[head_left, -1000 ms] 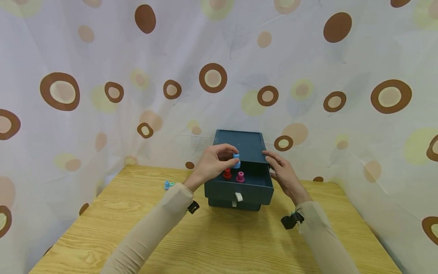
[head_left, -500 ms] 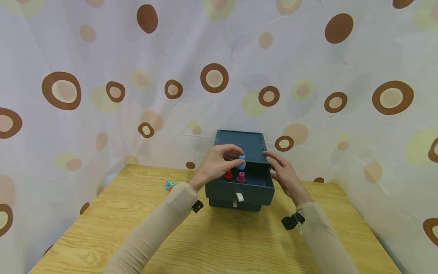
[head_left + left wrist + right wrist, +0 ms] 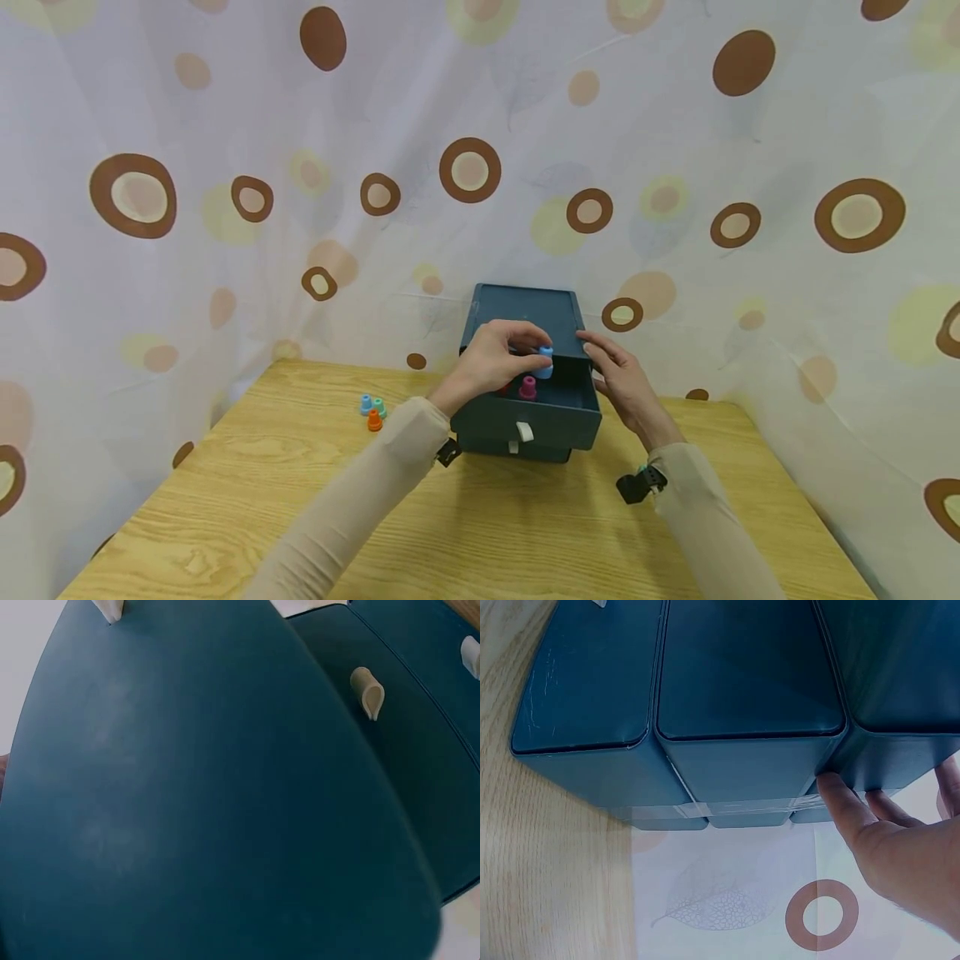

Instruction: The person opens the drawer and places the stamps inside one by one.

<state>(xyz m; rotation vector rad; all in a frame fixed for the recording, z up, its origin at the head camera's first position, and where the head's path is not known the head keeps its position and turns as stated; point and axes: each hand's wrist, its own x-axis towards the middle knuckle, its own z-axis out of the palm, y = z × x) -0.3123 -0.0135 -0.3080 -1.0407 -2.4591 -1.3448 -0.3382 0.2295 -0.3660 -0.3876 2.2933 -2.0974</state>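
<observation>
My left hand (image 3: 495, 360) pinches a small light-blue stepped peg (image 3: 545, 364) between thumb and fingers, over the pulled-out top drawer (image 3: 487, 423) of a dark blue drawer unit (image 3: 528, 307). Inside that drawer a magenta peg (image 3: 528, 388) stands upright, and a red peg (image 3: 504, 390) is mostly hidden behind my left hand. My right hand (image 3: 626, 383) rests against the unit's right side near the top; the right wrist view has its fingers (image 3: 844, 806) touching the side wall. Filling much of the left wrist view is the drawer's front (image 3: 210, 787); the left hand's grip is hidden there.
Left of the unit, a blue peg (image 3: 366, 405), a teal peg (image 3: 380, 407) and an orange peg (image 3: 374, 420) stand on the wooden table (image 3: 247, 475). A white pull tab (image 3: 525, 432) sticks out of the open drawer's front. Behind hangs a dotted curtain (image 3: 405, 100).
My left hand has moved right over the drawer with the blue peg, now covering most of the red peg. The orange peg on the table has come into full view. My right hand stays put.
</observation>
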